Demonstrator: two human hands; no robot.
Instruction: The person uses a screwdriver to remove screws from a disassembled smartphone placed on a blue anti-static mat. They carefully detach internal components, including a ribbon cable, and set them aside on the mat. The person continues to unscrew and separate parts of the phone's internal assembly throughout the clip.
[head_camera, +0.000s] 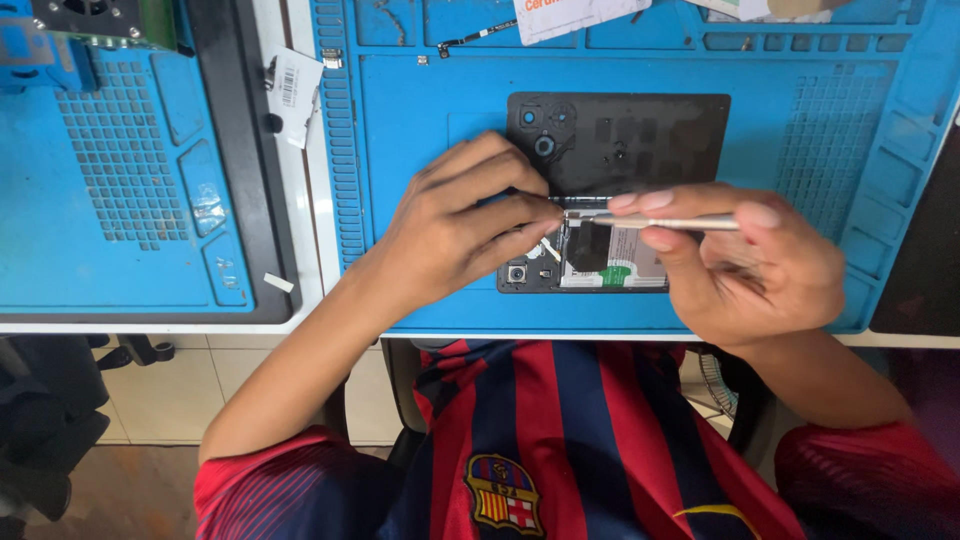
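An opened phone (600, 250) lies flat on a blue silicone work mat (420, 130), its long axis running left to right across the view; the exposed inner side faces up, showing a dull black shield, a pale battery patch with a green tab and a small square camera module at its lower left corner. Just above it, at 12 o'clock, rests the detached back cover (640, 140) — a smooth, glossy black rectangle with round lens cut-outs at its left end, edge to edge with the phone. The left hand (455, 235) comes in from 8 o'clock, fingers curled and pressed down on the phone's left part, thumb and forefinger pinched together at the phone's upper edge; whether they pinch a small part cannot be told. The right hand (745, 265) comes from 4 o'clock and grips thin metal tweezers (660, 222) between thumb and two fingers. The tweezers are slim, matte silver and straight, lying nearly level, their tips pointing to 9 o'clock and meeting the left fingertips. The mat is rubbery, moulded with ribbed slots and shallow trays — a second one (110, 180) lies well apart at 9 o'clock.
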